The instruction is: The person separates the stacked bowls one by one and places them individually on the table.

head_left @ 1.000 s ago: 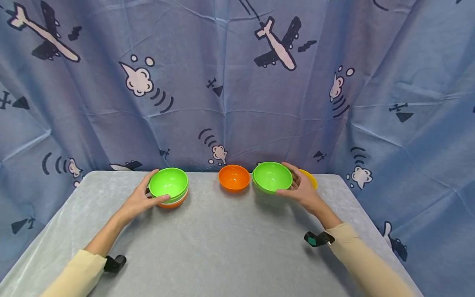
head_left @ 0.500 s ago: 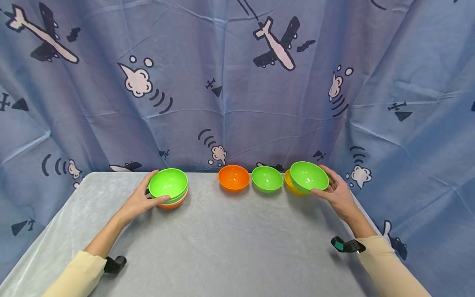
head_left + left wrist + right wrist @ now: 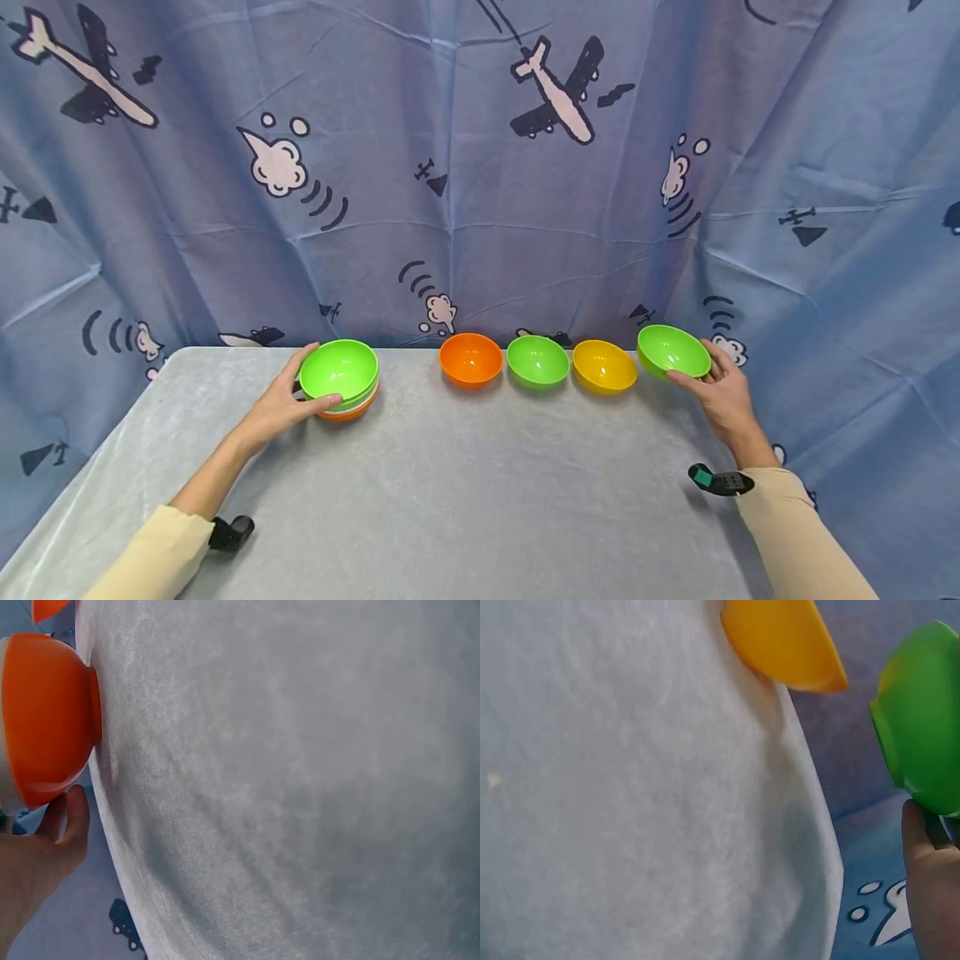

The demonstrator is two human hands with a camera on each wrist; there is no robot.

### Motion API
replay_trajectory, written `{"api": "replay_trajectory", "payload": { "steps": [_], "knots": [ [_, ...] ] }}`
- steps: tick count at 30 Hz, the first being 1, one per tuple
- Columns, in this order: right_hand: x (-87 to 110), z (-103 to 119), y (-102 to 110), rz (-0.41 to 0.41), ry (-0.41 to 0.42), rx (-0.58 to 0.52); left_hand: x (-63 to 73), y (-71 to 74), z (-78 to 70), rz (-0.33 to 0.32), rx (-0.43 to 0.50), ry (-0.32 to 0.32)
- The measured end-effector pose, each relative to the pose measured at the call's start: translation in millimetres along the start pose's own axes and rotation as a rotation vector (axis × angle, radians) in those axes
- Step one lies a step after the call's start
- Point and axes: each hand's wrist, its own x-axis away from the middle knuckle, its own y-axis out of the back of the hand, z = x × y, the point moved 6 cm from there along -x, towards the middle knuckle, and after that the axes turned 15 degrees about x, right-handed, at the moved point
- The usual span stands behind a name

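"Green bowl (image 3: 673, 350), the one at the right end: where is it?"

"Raised above the far right part of the table (image 3: 465, 492). In the right wrist view its foot stands apart from the cloth. The right hand (image 3: 731, 402) grips it, thumb on the near side, fingers round its right side."

"How much room has it?"

"Tight on the left: the yellow bowl (image 3: 604, 367) is just beside it. Behind, the table's far edge runs close under the curtain (image 3: 480, 175). Toward the person, a broad stretch of table lies between the two forearms."

"And the left hand (image 3: 285, 406)?"

"Holding a stack of bowls (image 3: 342, 371) at the far left, thumb pressed to the near side. Green is on top, then white, with orange at the bottom. How the farther fingers lie behind it, I cannot tell."

"What stands between the hands?"

"An orange bowl (image 3: 470, 361), a second green bowl (image 3: 537, 362), then the yellow one, all upright in a close row along the far edge. A gap of table separates the stack from the orange one."
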Motion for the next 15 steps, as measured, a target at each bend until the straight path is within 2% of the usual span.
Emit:
{"api": "replay_trajectory", "payload": {
  "steps": [4,9,15],
  "knots": [
    [-2.7,-11,3,-0.048,-0.048,0.032,-1.4,0.9,1.1,0.001,0.008,0.001],
    [-5.8,-25,5,-0.07,-0.104,0.078,-2.2,1.0,1.5,0.002,0.004,0.003],
    [-6.8,-43,8,-0.11,-0.195,0.186,-1.1,-0.3,1.7,0.003,0.0,0.0]
  ]
}}
